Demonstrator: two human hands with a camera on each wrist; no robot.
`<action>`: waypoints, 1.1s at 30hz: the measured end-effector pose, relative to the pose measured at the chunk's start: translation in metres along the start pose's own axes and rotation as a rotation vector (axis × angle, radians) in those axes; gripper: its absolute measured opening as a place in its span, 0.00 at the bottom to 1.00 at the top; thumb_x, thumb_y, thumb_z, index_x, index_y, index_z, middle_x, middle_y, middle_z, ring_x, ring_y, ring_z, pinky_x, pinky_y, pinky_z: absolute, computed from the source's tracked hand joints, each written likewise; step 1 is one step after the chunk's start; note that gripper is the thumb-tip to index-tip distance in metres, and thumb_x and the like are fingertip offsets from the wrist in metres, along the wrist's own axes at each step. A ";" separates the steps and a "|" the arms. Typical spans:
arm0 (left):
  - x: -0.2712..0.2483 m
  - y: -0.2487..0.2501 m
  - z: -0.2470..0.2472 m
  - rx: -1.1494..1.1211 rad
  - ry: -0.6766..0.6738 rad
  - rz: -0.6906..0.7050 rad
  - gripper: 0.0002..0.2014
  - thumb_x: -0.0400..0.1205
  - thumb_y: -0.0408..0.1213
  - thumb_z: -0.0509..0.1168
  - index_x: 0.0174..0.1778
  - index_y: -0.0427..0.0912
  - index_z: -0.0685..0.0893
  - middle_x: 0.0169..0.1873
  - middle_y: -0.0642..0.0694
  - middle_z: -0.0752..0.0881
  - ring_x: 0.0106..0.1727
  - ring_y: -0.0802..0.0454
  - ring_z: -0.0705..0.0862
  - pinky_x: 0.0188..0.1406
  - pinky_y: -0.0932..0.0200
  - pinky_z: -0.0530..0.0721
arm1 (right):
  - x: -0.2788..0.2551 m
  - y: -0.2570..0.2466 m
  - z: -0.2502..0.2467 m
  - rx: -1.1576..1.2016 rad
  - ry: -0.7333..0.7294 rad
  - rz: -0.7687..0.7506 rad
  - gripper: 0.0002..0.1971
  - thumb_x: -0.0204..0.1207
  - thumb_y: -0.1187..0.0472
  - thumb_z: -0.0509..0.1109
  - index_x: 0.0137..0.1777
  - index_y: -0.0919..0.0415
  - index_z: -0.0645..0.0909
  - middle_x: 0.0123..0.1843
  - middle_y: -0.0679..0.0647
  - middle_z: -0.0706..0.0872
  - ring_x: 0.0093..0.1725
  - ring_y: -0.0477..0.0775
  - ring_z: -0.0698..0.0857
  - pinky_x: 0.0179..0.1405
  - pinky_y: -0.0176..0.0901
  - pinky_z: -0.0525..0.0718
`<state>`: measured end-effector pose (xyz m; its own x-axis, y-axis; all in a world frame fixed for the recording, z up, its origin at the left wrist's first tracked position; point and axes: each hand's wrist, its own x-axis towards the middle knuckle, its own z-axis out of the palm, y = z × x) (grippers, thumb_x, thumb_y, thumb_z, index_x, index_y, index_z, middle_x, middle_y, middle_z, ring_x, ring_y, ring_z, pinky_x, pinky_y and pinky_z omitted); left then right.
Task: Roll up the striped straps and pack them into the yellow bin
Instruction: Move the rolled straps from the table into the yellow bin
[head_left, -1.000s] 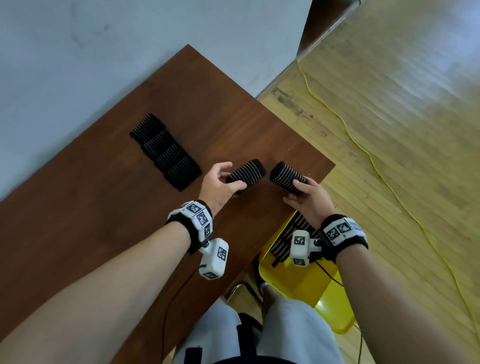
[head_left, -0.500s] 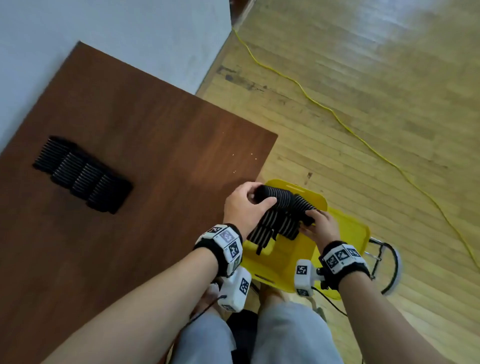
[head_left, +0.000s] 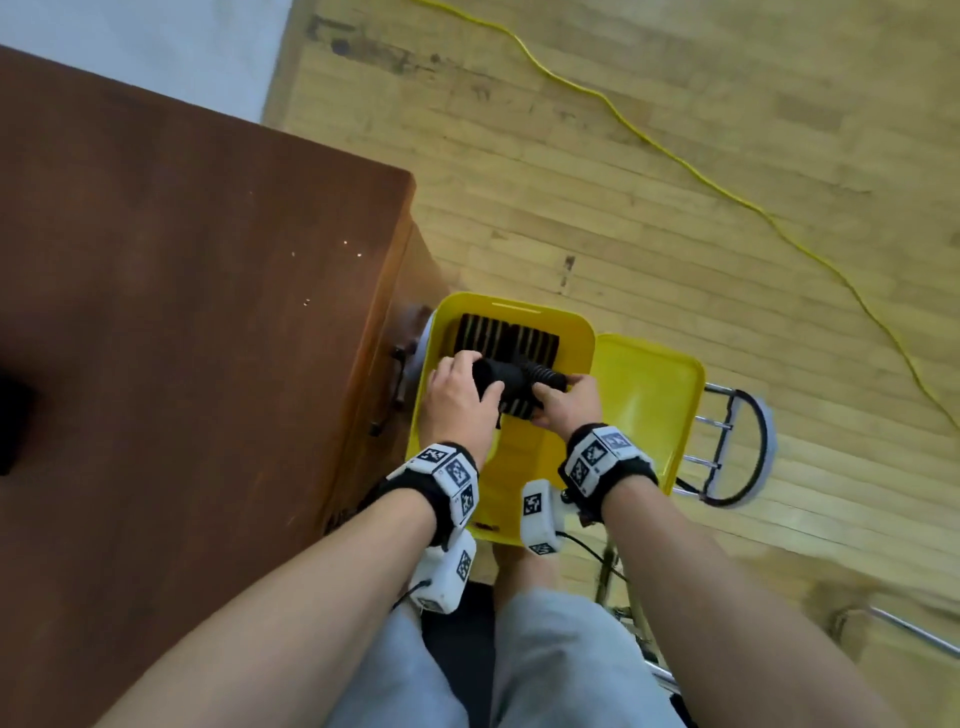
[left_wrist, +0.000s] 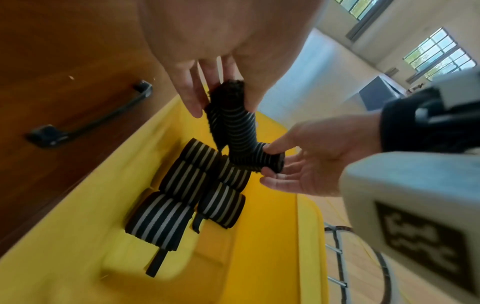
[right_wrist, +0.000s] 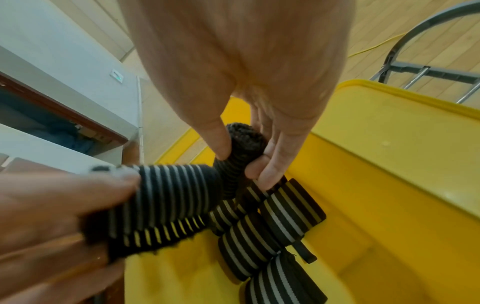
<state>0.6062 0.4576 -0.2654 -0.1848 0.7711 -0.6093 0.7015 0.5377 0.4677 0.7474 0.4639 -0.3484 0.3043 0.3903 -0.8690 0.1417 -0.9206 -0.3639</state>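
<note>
Striped strap rolls (head_left: 514, 387), ribbed cylinders, w/ hands

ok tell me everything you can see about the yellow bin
The yellow bin is a rectangular, glossy plastic tub with rounded corners and a rolled rim, standing open on the wooden floor beside the brown desk. Rolled black-and-white striped straps lie in rows at its far end; the near part of the floor is bare. A matching yellow lid sits beside it. Both hands hold more rolls just above the packed ones.
</note>
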 end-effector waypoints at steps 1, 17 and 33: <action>0.007 -0.001 0.007 0.006 -0.012 -0.017 0.20 0.88 0.43 0.68 0.76 0.44 0.78 0.70 0.44 0.80 0.69 0.42 0.80 0.64 0.50 0.78 | 0.016 0.007 0.003 0.015 0.036 -0.005 0.27 0.67 0.54 0.77 0.62 0.66 0.72 0.50 0.66 0.88 0.47 0.67 0.92 0.48 0.68 0.92; 0.090 -0.066 0.087 -0.238 0.082 -0.274 0.20 0.88 0.27 0.65 0.77 0.38 0.77 0.74 0.38 0.78 0.76 0.39 0.77 0.74 0.51 0.72 | 0.060 0.023 0.038 -0.196 0.100 -0.057 0.17 0.87 0.66 0.63 0.75 0.64 0.75 0.65 0.66 0.86 0.61 0.70 0.87 0.55 0.51 0.83; 0.113 -0.068 0.099 -0.308 0.079 -0.307 0.22 0.91 0.30 0.60 0.82 0.41 0.69 0.75 0.36 0.79 0.75 0.38 0.80 0.64 0.57 0.76 | 0.089 0.035 0.051 -0.102 0.059 0.051 0.29 0.86 0.64 0.56 0.86 0.49 0.61 0.59 0.62 0.85 0.41 0.62 0.85 0.42 0.56 0.89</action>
<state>0.6061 0.4747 -0.4294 -0.4127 0.5773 -0.7046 0.3708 0.8130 0.4490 0.7315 0.4661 -0.4552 0.3679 0.3460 -0.8631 0.2191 -0.9343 -0.2812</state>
